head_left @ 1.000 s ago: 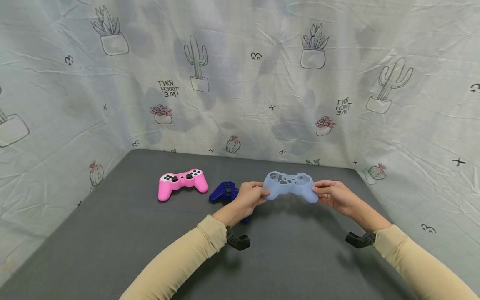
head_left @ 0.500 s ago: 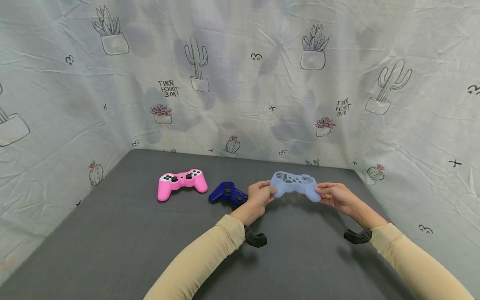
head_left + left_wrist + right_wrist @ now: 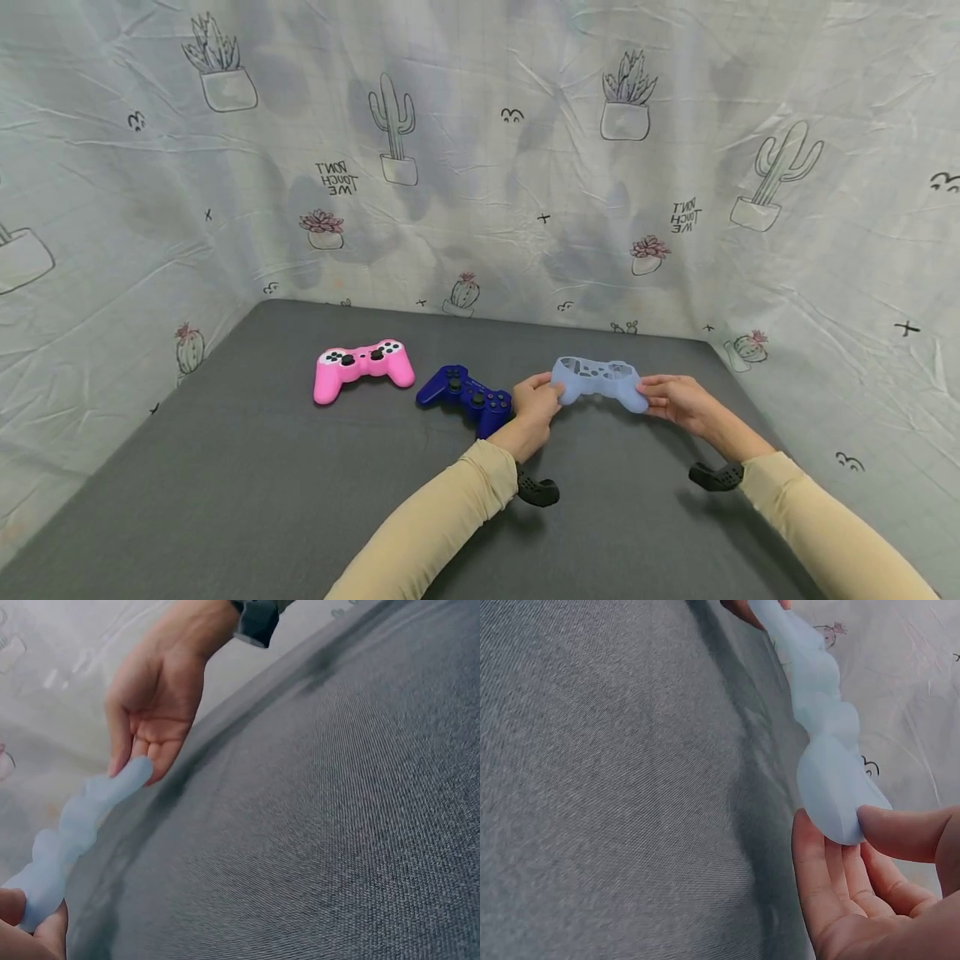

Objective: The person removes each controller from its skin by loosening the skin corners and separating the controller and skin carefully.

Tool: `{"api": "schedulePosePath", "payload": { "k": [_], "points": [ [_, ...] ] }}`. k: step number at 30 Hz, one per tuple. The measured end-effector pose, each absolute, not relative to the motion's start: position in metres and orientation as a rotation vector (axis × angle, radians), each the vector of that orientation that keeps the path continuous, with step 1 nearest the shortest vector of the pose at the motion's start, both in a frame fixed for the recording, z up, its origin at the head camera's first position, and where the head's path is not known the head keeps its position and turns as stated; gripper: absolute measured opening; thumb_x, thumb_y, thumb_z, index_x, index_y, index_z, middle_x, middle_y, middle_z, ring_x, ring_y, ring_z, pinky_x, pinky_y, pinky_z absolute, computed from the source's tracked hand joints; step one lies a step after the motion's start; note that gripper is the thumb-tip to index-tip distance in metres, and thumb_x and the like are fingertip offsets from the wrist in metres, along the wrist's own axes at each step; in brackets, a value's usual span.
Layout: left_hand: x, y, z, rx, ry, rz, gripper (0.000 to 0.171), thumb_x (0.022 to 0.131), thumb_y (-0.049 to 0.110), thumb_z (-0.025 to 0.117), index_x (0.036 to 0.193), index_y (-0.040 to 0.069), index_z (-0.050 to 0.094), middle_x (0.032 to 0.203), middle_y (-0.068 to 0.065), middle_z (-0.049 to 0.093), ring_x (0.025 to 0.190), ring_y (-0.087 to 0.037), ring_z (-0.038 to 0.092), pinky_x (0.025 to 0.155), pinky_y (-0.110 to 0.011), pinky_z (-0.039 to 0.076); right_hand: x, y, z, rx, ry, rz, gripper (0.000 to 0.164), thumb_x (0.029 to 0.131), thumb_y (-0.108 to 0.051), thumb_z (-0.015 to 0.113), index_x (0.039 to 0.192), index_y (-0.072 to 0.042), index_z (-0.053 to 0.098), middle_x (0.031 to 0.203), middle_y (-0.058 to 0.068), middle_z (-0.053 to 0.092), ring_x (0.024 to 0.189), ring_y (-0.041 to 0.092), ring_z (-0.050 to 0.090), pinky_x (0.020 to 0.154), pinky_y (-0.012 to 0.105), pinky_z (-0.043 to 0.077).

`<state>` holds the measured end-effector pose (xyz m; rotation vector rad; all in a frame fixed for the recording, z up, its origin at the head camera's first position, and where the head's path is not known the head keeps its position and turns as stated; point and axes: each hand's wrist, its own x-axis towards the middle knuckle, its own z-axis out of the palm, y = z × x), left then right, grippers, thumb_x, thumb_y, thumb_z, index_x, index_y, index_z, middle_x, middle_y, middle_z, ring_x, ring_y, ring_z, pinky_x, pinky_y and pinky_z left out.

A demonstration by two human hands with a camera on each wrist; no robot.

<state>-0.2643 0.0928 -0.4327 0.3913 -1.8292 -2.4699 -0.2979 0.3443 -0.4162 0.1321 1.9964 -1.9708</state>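
Observation:
A pale blue, translucent silicone controller cover [image 3: 600, 383] with cut-out holes is held between both hands, low over the dark table. My left hand [image 3: 535, 410] pinches its left grip end between thumb and fingers. At the other end my right hand [image 3: 678, 403] pinches the right grip, thumb on one face and fingers behind, as the right wrist view shows of the cover [image 3: 829, 742]. Just left of my left hand lies a dark blue game controller [image 3: 465, 398], its right grip partly hidden by that hand and wrist.
A pink game controller [image 3: 363, 367] with black sticks lies on the left of the dark grey table [image 3: 225, 467]. Pale cloth [image 3: 480, 167] printed with cacti hangs behind the table and along both sides.
My left hand has moved right, uncovering more of the dark blue controller. The cover has shifted right and slightly down, nearer the table, while my right hand has moved only a little.

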Motion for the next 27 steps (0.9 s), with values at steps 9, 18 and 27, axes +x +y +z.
{"api": "schedulePosePath", "payload": {
  "k": [9,18,27],
  "points": [
    [-0.267,0.098,-0.446,0.441,-1.753,-2.451,0.026,0.090,-0.005,0.062,0.116,-0.006,0.067,0.108,-0.016,0.069,0.095,-0.025,0.063,0.079,-0.037,0.054,-0.294,0.350,-0.430,0.135,1.852,-2.056,0.013,0.097,0.003,0.058,0.109,-0.001,0.063,0.095,0.005,0.068,0.085,0.016,0.067,0.082,0.035,0.055],
    [-0.266,0.096,-0.443,0.396,-1.908,-2.335,0.033,0.088,-0.004,0.062,0.120,-0.009,0.064,0.109,-0.018,0.068,0.100,-0.028,0.064,0.083,-0.038,0.053,-0.287,0.347,-0.433,0.224,1.794,-2.157,0.015,0.097,0.001,0.059,0.109,0.001,0.068,0.098,0.006,0.070,0.091,0.016,0.067,0.087,0.035,0.052],
    [-0.244,0.086,-0.427,0.088,-2.407,-1.988,0.058,0.090,0.019,0.067,0.140,-0.006,0.048,0.136,-0.018,0.054,0.127,-0.032,0.048,0.103,-0.045,0.040,-0.263,0.335,-0.421,0.167,2.097,-1.997,0.045,0.097,0.004,0.056,0.132,0.025,0.038,0.103,0.015,0.066,0.091,0.020,0.067,0.086,0.041,0.053]
  ]
}}
